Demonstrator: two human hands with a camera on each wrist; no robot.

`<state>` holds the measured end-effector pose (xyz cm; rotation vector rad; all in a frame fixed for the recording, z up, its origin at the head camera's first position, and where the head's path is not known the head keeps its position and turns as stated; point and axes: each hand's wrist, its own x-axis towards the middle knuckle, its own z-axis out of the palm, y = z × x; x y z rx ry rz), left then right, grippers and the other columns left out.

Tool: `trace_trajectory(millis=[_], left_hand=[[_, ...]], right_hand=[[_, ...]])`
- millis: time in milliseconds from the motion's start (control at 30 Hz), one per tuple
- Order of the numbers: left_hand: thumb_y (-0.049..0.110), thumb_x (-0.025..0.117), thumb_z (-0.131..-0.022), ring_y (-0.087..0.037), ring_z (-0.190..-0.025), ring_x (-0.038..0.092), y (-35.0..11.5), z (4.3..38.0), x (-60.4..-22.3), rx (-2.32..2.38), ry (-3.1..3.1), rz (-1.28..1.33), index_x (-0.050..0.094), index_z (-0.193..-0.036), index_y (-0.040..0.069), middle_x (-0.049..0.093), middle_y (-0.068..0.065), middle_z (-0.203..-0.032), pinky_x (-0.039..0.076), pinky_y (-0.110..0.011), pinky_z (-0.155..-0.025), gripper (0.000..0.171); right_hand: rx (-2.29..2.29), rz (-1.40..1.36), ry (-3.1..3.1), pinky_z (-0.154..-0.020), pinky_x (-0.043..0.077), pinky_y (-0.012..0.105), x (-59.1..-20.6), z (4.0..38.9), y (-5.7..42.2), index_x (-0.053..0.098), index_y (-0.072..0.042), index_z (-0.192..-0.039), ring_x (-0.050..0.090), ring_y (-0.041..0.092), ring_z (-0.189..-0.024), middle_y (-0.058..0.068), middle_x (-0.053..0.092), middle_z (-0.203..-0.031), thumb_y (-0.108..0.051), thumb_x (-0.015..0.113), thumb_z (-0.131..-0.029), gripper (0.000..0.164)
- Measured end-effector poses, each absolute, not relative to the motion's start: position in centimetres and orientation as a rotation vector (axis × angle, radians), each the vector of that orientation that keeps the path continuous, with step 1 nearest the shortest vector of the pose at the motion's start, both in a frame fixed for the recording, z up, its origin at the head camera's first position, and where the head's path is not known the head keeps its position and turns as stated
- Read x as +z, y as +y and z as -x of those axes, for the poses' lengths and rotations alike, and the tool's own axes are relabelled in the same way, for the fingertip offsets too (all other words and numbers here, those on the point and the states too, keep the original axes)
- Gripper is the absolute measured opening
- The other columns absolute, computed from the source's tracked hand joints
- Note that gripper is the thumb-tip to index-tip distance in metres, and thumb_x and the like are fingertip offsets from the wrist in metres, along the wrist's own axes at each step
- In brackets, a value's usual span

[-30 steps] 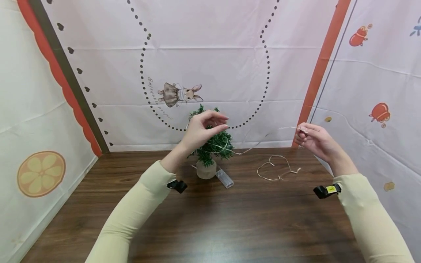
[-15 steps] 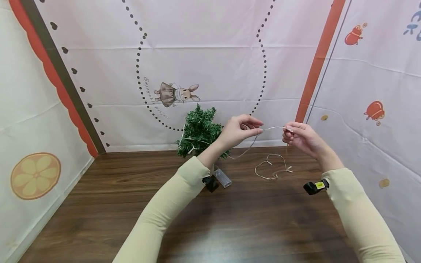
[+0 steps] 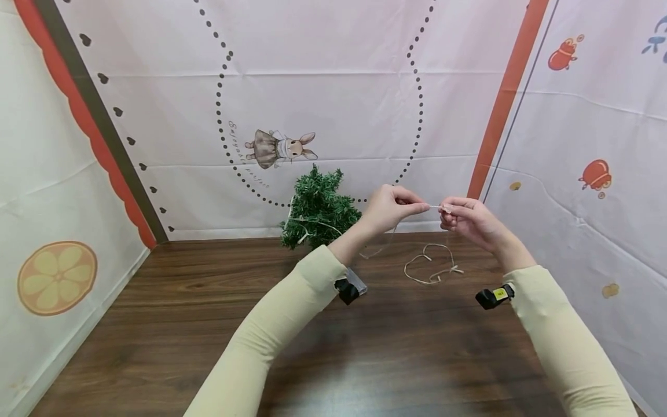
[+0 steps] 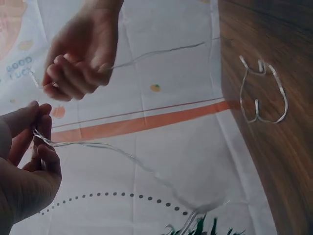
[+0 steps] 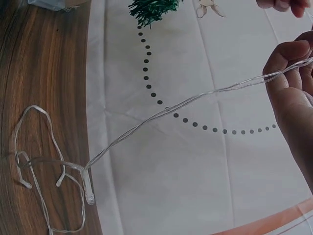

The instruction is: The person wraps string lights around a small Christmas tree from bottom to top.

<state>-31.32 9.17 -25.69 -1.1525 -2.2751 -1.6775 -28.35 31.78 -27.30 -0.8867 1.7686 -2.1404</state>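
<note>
A string of fairy lights (image 5: 166,111) on thin clear wire runs between my hands and trails from both. My left hand (image 3: 391,209) pinches the wire between thumb and fingers, right of the tree. Close beside it, my right hand (image 3: 473,223) grips the same wire with curled fingers. Both hands are raised above the table's far part. A small green artificial tree (image 3: 320,202) stands behind my left forearm, some of the wire wound across its branches. Its base is hidden by the arm.
The wire's loose end (image 3: 430,264) lies in a loop on the wooden table (image 3: 208,301), below my hands. A clear battery box (image 3: 357,281) lies partly behind my left wrist. Printed cloth (image 3: 339,104) hangs behind the table and along both sides.
My left hand has moved right, from in front of the tree to beside the right hand, and pinches the wire. My right hand has come slightly left, and the wire span between them is shorter.
</note>
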Motion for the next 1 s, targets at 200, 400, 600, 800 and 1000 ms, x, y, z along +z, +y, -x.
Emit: trace_trajectory(millis=[200,400,600,800,1000], left_hand=[[0.025,0.075,-0.082,-0.016,-0.072,0.063,7.6,32.1,-24.9,-1.645,-2.308,1.068,0.077,-0.089,0.008,0.072,-0.003,-0.087,0.049,-0.02,-0.061,0.018],[0.019,0.073,-0.084,-0.021,-0.062,0.062,5.9,32.8,-24.3,-1.739,-2.25,1.016,0.076,-0.087,0.005,0.07,-0.005,-0.073,0.049,-0.023,-0.055,0.015],[0.019,0.072,-0.085,-0.019,-0.065,0.069,4.3,33.1,-23.2,-1.67,-2.216,0.938,0.076,-0.085,0.006,0.072,-0.007,-0.074,0.055,-0.025,-0.062,0.013],[0.016,0.069,-0.087,-0.017,-0.071,0.071,2.8,33.2,-22.1,-1.737,-2.209,0.883,0.075,-0.092,0.004,0.073,-0.013,-0.088,0.057,-0.026,-0.072,0.014],[0.012,0.067,-0.088,-0.017,-0.075,0.071,1.4,33.8,-21.0,-1.757,-2.208,0.827,0.074,-0.094,0.001,0.072,-0.017,-0.097,0.057,-0.028,-0.075,0.014]], right_hand=[[-2.129,0.919,1.789,-0.064,0.036,0.024,-27.9,28.2,32.8,0.066,-0.006,-0.093,0.036,0.013,-0.06,-0.004,0.055,-0.073,-0.004,0.033,-0.102,0.034],[-2.165,0.987,1.715,-0.064,0.017,0.032,-28.5,27.8,35.2,0.065,-0.002,-0.097,0.027,0.019,-0.066,-0.001,0.053,-0.074,-0.001,0.027,-0.103,0.037],[-2.195,1.044,1.626,-0.065,0.018,0.032,-28.6,27.1,37.7,0.062,0.002,-0.101,0.024,0.021,-0.068,0.001,0.05,-0.075,0.001,0.018,-0.103,0.044],[-2.219,1.075,1.504,-0.066,0.019,0.032,-28.7,26.9,39.9,0.059,0.006,-0.101,0.022,0.021,-0.069,0.004,0.048,-0.076,0.0,0.011,-0.102,0.048],[-2.215,1.083,1.512,-0.065,0.015,0.03,-29.1,26.8,41.3,0.057,0.005,-0.101,0.019,0.019,-0.067,0.006,0.029,-0.072,-0.001,0.009,-0.102,0.049]])
